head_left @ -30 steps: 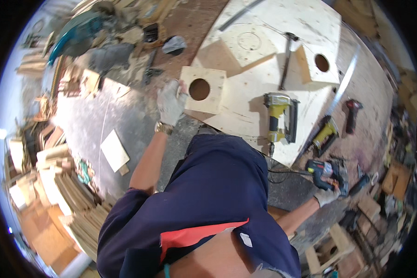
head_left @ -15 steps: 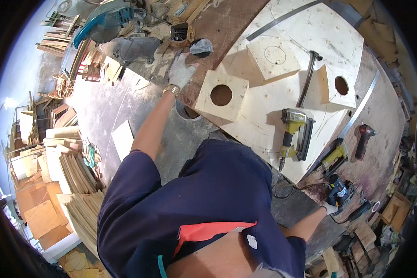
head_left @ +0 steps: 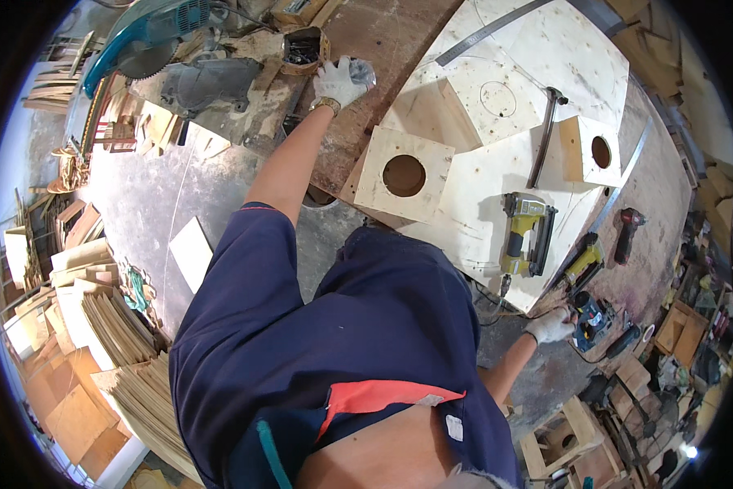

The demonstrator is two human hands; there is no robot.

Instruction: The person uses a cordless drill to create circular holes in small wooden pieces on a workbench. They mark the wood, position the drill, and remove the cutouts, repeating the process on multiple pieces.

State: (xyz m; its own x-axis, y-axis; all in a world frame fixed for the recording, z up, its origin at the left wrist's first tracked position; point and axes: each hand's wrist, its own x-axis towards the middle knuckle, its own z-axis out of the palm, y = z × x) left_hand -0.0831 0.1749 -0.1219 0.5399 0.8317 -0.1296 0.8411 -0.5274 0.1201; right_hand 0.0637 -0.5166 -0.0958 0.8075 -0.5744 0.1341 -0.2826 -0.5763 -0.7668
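My left hand, in a white glove, reaches to the far side of the workbench. Its fingers are spread, beside a crumpled clear plastic bag and close to a small open box of dark fasteners. Off to the right, my gloved right hand is beside a blue jigsaw, its fingers extended toward the tool; whether they touch it is unclear. A wooden box with a round hole stands in front of me at the edge of a pale plywood sheet.
On the plywood lie a yellow-green nail gun, a hammer and another holed wooden box. Beyond its right edge are a second nailer and a red-black drill. A teal mitre saw stands far left; stacked boards line the left.
My left hand has moved farther away and slightly right, to the plastic bag. My right hand has shifted up and left along the jigsaw. The whole view has tilted slightly.
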